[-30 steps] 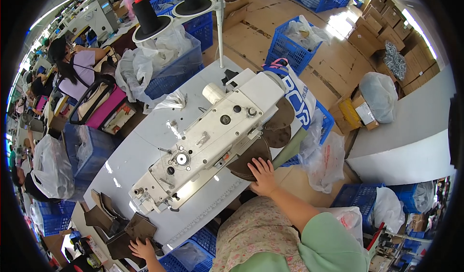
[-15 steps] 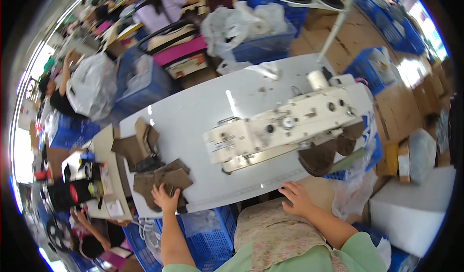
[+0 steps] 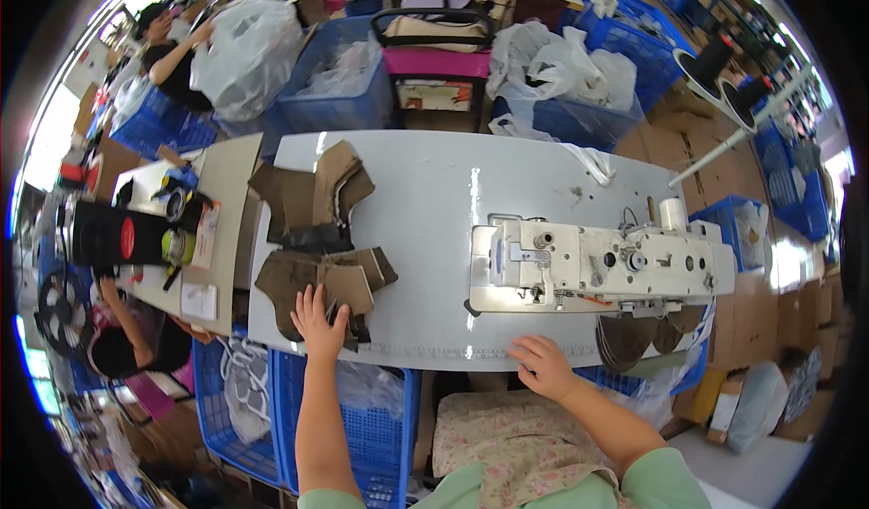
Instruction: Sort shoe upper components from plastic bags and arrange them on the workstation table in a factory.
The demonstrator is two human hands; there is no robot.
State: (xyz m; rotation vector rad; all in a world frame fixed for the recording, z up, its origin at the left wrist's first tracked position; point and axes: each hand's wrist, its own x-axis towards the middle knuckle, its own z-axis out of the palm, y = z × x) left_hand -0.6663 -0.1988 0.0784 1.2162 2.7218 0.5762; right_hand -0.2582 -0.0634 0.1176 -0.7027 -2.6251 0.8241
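Note:
My left hand (image 3: 320, 324) lies with fingers stretched out on a stack of brown cut pieces (image 3: 291, 281) at the table's left end. Its fingertips touch the pieces without gripping them. A second stack of brown pieces (image 3: 290, 194), part of it folded up, lies just beyond. My right hand (image 3: 545, 366) rests at the table's near edge, fingers loosely apart and holding nothing. Ahead of it and to its right stands a cream sewing machine (image 3: 588, 265). Dark brown rounded pieces (image 3: 621, 339) lie partly under the machine's near side.
The grey-white table (image 3: 421, 228) carries a ruler strip along its near edge. Blue baskets (image 3: 387, 455) stand below its left side. A side table (image 3: 226, 228) adjoins on the left. Beyond are blue bins (image 3: 330, 102) with plastic bags, a pink-and-black cart and co-workers. A thread stand (image 3: 751, 120) rises at right.
The view has turned, so the table now appears level. My left hand stays on the brown pieces. My right hand now reaches slightly over the table's near edge.

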